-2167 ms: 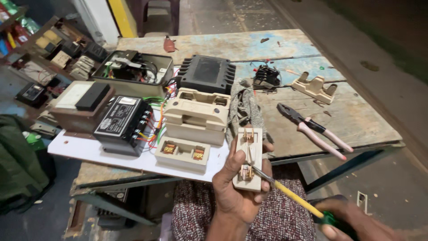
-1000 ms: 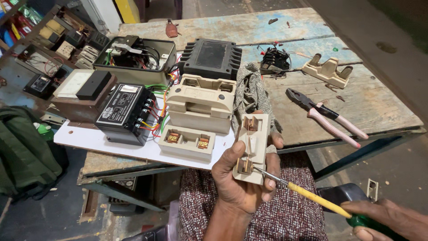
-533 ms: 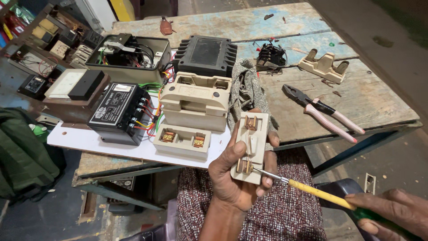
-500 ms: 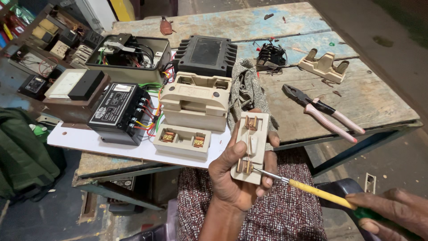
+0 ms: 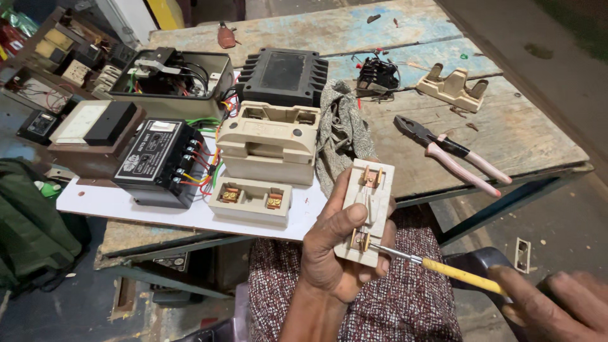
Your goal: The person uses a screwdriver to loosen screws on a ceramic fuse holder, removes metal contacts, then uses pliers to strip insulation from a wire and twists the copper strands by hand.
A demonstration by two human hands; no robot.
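My left hand (image 5: 335, 253) grips a cream fuse carrier (image 5: 367, 209) with copper contacts, held upright over my lap. My right hand (image 5: 557, 304), at the lower right corner, holds a yellow-shafted screwdriver (image 5: 456, 272). Its metal tip rests on the lower copper terminal of the carrier. Just beyond the carrier, a cream fuse base (image 5: 250, 201) with two copper terminals sits on a white board (image 5: 126, 206), and a larger cream switch housing (image 5: 269, 142) stands behind it.
Pink-handled pliers (image 5: 453, 155) lie on the worn wooden table (image 5: 506, 126) at right. A black meter unit (image 5: 158, 161), a black finned box (image 5: 282, 76), an open wired enclosure (image 5: 168, 76), a grey cloth (image 5: 342, 136) and a cream fuse part (image 5: 453, 85) crowd the table. A green bag (image 5: 31, 228) sits lower left.
The view has shifted slightly. My left hand keeps the carrier in the same grip, and the screwdriver tip stays at its lower terminal while my right hand moves a little.
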